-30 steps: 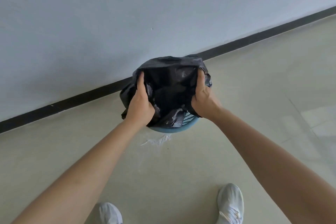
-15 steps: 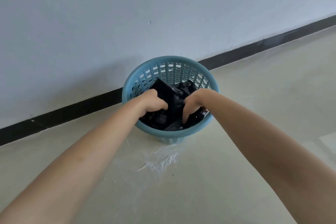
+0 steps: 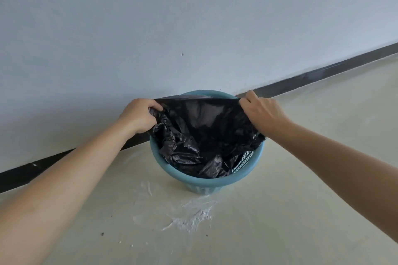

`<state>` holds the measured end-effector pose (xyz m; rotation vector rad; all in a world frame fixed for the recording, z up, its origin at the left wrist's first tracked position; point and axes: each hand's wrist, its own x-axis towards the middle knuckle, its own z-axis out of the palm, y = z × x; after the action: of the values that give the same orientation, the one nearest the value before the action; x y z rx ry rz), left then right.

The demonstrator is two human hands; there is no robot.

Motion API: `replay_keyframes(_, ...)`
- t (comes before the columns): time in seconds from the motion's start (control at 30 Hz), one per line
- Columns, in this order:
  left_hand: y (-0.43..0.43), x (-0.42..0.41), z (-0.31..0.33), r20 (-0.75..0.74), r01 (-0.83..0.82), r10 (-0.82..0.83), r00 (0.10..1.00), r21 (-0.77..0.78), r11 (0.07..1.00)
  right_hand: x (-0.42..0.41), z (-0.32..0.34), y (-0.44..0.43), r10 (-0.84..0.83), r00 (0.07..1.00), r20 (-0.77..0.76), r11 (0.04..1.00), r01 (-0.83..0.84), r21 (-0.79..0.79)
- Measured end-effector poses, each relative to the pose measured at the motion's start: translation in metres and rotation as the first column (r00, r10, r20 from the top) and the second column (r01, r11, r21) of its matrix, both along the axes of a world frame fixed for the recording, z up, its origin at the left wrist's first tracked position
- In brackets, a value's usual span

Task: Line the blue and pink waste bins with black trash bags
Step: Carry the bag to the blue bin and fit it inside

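Note:
A blue perforated waste bin (image 3: 206, 184) stands on the floor against the wall. A black trash bag (image 3: 202, 131) lies crumpled inside it, its far edge stretched taut above the bin's back rim. My left hand (image 3: 139, 115) pinches the bag's edge at the left of the rim. My right hand (image 3: 261, 112) grips the same edge at the right. Some of the bin's lattice wall shows at the inner right. No pink bin is in view.
A pale blue wall with a black baseboard (image 3: 323, 73) runs right behind the bin. White powdery smears (image 3: 191, 215) and a few dark specks mark the beige floor in front of the bin.
Both hands came up out of the bin, where they had pushed the bag down, and now hold its edge spread wide over the back rim.

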<state>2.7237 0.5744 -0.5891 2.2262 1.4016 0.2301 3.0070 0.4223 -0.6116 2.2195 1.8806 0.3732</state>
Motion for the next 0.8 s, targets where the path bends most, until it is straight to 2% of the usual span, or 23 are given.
replay_keyframes(0.07, 0.008, -0.002, 0.005, 0.098, 0.024, -0.021, 0.995, -0.035, 0.999, 0.009, -0.003, -0.005, -0.023, 0.999, -0.03, 0.998, 0.025, 0.059)
replay_keyframes(0.2, 0.022, 0.004, 0.004, 0.335, -0.113, 0.122, 0.934, -0.047, 0.993, 0.016, -0.008, 0.001, -0.045, 0.988, -0.15, 0.983, 0.071, 0.17)
replay_keyframes(0.3, 0.031, 0.016, -0.004, 0.331, -0.173, 0.201, 0.922, -0.113, 0.978, 0.014, -0.01, 0.011, 0.001, 0.984, -0.179, 0.98, 0.034, 0.197)
replay_keyframes(0.4, 0.036, 0.028, -0.014, 0.208, -0.161, 0.188, 0.96, -0.138, 0.977, 0.007, -0.013, 0.028, -0.058, 0.931, -0.36, 0.988, 0.105, 0.113)
replay_keyframes(0.5, 0.03, 0.039, -0.029, 0.145, -0.124, 0.165, 0.976, -0.255, 0.959, 0.0, -0.02, 0.046, -0.18, 0.838, -0.515, 0.98, 0.198, -0.022)
replay_keyframes(0.63, 0.023, 0.042, -0.045, 0.204, -0.158, 0.239, 0.949, -0.349, 0.924, 0.004, -0.027, 0.062, -0.269, 0.782, -0.562, 0.959, 0.274, -0.078)
replay_keyframes(0.8, 0.027, 0.027, -0.046, 0.328, -0.057, 0.32, 0.889, -0.614, 0.787, 0.016, -0.026, 0.074, -0.373, 0.627, -0.684, 0.924, 0.315, -0.215)
